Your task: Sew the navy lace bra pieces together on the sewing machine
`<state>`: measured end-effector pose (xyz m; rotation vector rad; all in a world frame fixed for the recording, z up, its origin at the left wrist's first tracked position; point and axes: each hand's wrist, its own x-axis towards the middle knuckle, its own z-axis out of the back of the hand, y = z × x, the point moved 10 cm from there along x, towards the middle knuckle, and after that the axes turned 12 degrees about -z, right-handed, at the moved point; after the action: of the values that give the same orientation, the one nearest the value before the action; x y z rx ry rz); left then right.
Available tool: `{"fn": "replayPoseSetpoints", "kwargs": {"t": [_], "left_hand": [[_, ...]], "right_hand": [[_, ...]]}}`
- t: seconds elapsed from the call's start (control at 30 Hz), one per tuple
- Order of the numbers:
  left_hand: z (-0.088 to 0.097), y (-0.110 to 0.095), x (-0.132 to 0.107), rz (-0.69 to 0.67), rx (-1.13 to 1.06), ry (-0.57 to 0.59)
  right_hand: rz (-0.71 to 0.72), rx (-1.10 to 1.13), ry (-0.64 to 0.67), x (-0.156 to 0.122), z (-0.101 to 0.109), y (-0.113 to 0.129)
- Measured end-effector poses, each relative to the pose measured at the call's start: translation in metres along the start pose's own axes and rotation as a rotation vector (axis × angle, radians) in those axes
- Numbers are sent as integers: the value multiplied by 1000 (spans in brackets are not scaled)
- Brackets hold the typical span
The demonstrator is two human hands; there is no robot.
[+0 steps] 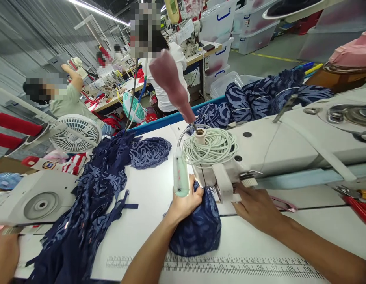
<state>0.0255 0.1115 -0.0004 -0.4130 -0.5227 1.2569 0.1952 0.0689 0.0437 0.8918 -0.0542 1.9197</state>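
My left hand [184, 203] is closed on the upper edge of a navy lace cup piece [197, 232], just left of the presser foot area. The rounded end of that piece lies flat toward the table's front. My right hand [256, 207] rests on the other side of the sewing machine's head [222, 181]; the machine hides its fingertips, so I cannot see what they touch. A lit lamp [181, 177] shines above my left hand. Coiled pale green cord [210, 148] sits on top of the machine head.
A heap of navy lace pieces [97, 197] trails down the left, with one separate lace piece [150, 152] near it. A printed ruler [244, 266] runs along the front edge. Red-handled pliers [358, 209] lie at right. Another person's hand [7, 252] is at far left.
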Motion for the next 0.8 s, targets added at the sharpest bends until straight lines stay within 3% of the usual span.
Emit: {"fn": "replayPoseSetpoints", "kwargs": {"t": [0.27,0.43,0.5,0.57,0.63,0.67,0.73,0.8], "left_hand": [[1,-4,0,-10,-40,1],[29,-17,-28,-13,-177,-39],[47,-22,-47,12,-282,-118],[59,-25,-66,57,-395,-213],[63,-30,-81,96,-468,-290],[62,-33,-88,114,-503,-318],[52,-40,-98,165,-631,-347],[34,-49,-105,214,-841,-313]], "right_hand": [[146,97,-93,3,10,21],[133,206,-83,3,24,28],[0,360,84,5,20,32],[-218,597,388,-3,-1,39],[-440,847,671,-22,-22,55],[-527,955,753,-32,-29,64],[-650,1116,812,-44,-34,78],[-716,1175,791,-48,-34,84]]}}
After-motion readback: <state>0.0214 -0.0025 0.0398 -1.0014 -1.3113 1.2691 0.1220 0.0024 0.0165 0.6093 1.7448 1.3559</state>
